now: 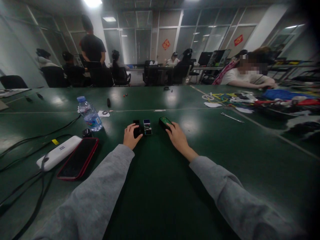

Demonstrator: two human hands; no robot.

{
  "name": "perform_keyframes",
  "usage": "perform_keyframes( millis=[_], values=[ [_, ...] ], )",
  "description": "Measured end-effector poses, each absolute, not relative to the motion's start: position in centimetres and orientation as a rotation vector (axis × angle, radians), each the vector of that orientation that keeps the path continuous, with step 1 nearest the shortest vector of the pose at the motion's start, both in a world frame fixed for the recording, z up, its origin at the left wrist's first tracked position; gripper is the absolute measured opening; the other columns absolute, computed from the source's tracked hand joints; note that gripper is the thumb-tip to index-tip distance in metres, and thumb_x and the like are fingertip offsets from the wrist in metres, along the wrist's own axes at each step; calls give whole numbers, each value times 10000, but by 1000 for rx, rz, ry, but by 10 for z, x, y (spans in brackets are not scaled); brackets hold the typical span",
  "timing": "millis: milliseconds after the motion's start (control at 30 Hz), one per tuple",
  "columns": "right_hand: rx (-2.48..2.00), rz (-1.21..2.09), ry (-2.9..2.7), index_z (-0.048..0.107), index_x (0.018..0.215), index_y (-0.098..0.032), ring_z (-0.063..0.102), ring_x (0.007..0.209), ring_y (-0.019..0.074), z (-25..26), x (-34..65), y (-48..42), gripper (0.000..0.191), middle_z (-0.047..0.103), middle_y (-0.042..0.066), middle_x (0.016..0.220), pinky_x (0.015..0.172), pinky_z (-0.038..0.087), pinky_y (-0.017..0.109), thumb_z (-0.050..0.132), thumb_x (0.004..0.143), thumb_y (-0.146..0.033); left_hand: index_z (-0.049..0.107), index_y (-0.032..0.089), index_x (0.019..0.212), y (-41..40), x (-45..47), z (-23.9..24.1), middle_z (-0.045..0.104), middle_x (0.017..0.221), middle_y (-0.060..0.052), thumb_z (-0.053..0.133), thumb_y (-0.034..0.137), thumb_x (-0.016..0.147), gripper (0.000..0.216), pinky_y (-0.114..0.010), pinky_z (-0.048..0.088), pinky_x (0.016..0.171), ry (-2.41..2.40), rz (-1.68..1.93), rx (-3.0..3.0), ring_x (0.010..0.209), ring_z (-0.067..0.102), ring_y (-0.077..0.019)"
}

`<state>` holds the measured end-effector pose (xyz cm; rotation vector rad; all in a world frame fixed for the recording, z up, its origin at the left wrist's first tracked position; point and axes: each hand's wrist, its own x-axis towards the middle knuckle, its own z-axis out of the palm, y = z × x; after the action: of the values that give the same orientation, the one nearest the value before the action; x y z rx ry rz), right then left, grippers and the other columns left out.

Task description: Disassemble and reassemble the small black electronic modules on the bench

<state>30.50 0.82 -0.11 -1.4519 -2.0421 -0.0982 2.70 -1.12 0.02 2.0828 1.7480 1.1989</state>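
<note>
My left hand curls its fingers and thumb round a small black casing that lies on the green tabletop. Just right of it rests a small circuit module with a little screen at its top, touched by neither hand. My right hand grips the near right side of a black case, in which a green circuit board shows face up. The fingers partly cover both black parts.
To the left are a water bottle, a white power bank, a red-edged phone and black cables. A wrench and heaped wires lie right. A person leans on the table there.
</note>
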Motion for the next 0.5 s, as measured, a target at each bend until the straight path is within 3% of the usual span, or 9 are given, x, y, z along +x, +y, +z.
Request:
perform_keyframes(
  millis=[133,267,400,500],
  values=[
    [-1463,-218,-2059,392,1447,-185,221,1409,385,3,302,7,520,213,167,1534,1084,330,598,356,1007,-459,551,235,1198,-10,26,0,479,1360,-101,727,246,785,449,-536,402,1048,1742,1201,2103,1272,454,-300],
    [-1278,-189,-2179,230,1523,-253,48,1472,290,18,275,-20,556,62,69,1603,1170,211,542,335,1019,-462,555,244,1179,-7,27,-3,495,1337,-94,739,232,766,452,-523,389,1061,1699,1258,2155,1273,463,-290],
    [-1063,-122,-2403,141,1550,-234,39,1477,241,22,240,-47,632,83,55,1607,1190,196,489,354,1013,-491,557,247,1171,-5,27,-5,511,1324,-92,738,231,762,448,-511,391,1056,1670,1284,2181,1274,471,-286],
    [-1013,-126,-2487,304,1498,-197,120,1467,253,18,231,-52,571,214,83,1576,1183,200,505,375,1010,-485,561,241,1170,-6,27,-5,515,1326,-98,735,239,766,440,-498,392,1055,1674,1281,2178,1273,470,-288]
  ],
)
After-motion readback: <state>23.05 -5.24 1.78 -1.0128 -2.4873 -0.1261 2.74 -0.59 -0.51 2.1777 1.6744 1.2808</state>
